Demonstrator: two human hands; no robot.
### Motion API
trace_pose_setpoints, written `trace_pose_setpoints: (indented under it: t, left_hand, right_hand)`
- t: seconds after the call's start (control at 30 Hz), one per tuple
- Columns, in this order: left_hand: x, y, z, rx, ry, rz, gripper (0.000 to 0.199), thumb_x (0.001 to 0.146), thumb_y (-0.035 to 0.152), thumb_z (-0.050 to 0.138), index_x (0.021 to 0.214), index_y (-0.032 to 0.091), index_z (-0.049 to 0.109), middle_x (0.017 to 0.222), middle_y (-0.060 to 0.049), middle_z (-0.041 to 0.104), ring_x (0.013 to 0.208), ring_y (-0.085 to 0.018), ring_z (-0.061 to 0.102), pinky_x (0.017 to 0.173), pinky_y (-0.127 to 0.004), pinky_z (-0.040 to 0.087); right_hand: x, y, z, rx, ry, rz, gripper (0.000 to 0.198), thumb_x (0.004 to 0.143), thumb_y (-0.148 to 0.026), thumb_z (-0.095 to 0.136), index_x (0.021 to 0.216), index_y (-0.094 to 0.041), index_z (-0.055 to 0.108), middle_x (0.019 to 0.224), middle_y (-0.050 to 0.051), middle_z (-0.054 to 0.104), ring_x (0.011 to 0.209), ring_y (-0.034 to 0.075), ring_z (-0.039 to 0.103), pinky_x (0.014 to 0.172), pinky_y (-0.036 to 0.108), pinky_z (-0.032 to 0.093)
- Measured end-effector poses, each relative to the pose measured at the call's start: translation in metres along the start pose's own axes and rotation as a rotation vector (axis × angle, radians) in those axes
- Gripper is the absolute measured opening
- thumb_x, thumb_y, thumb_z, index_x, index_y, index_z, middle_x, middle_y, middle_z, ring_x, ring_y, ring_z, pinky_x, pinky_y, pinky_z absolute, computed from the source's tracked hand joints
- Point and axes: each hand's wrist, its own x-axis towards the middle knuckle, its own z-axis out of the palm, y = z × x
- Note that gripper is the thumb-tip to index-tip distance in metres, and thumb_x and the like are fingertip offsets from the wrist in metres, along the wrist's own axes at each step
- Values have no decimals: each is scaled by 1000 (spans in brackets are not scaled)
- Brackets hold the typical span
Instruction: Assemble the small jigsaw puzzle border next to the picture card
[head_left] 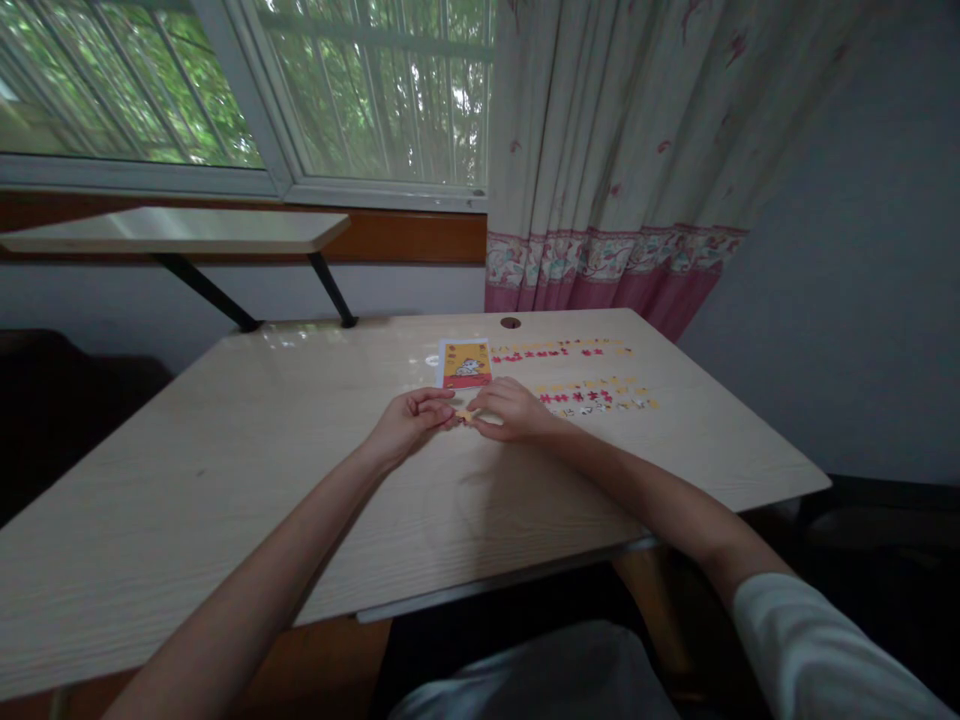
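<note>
Just in front of a picture card [466,364], my two hands meet low over the table. My right hand [513,408] pinches a small yellow-orange jigsaw piece [464,415] between thumb and fingertips. Close against it, my left hand [411,425] has its thumb and fingers closed on a small reddish jigsaw piece [451,423], partly covered by the fingertips. Whether the two pieces are joined I cannot tell. The card shows a white cartoon animal on yellow and red. To the right lie rows of loose jigsaw pieces, among them red ones [555,399] and yellow ones [585,384].
A pale wooden table [300,450] spreads out beneath my arms. Farther back are more puzzle pieces [574,352] and a round cable hole [511,323]. A raised shelf [187,235] on black legs stands at the back left. A curtain [600,180] hangs beside the window.
</note>
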Motion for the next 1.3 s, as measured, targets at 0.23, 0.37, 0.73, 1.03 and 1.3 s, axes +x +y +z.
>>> trace_pose_setpoints:
  t: [0.23, 0.37, 0.73, 1.03, 1.3]
  left_hand:
    - [0, 1, -2, 72, 42, -41, 44, 54, 30, 89, 89, 11, 70, 70, -5, 71, 64, -16, 66, 66, -30, 54]
    - [1, 0, -3, 112, 52, -40, 40, 55, 30, 88, 86, 12, 70, 69, -5, 71, 64, -16, 66, 64, -29, 54]
    - [2, -4, -4, 184, 66, -30, 36, 56, 35, 85, 81, 12, 71, 65, -4, 67, 56, -11, 57, 53, -23, 43]
    - [11, -11, -14, 574, 16, 61, 34, 65, 42, 71, 83, 13, 74, 75, -7, 71, 63, -14, 57, 59, -25, 42]
    - [39, -5, 4, 848, -132, 146, 21, 71, 29, 61, 80, 16, 74, 70, -4, 70, 63, -16, 58, 58, -25, 43]
  right_hand:
    - [-5, 17, -32, -83, 133, 87, 18, 88, -37, 60, 91, -21, 68, 84, 6, 68, 81, 19, 61, 75, 35, 47]
    - [-7, 27, -40, -105, 140, 92, 18, 89, -36, 59, 89, -21, 68, 83, 6, 68, 82, 19, 61, 75, 35, 46]
    - [-20, 54, -51, -159, 143, 189, 15, 88, -34, 61, 92, -21, 68, 88, 7, 69, 86, 20, 60, 80, 37, 46]
    - [-24, 62, -49, -164, 116, 209, 18, 88, -36, 61, 94, -21, 68, 89, 7, 69, 86, 21, 60, 78, 37, 46]
    - [-27, 66, -51, -170, 81, 208, 19, 88, -36, 60, 96, -21, 69, 89, 7, 68, 87, 21, 60, 79, 37, 45]
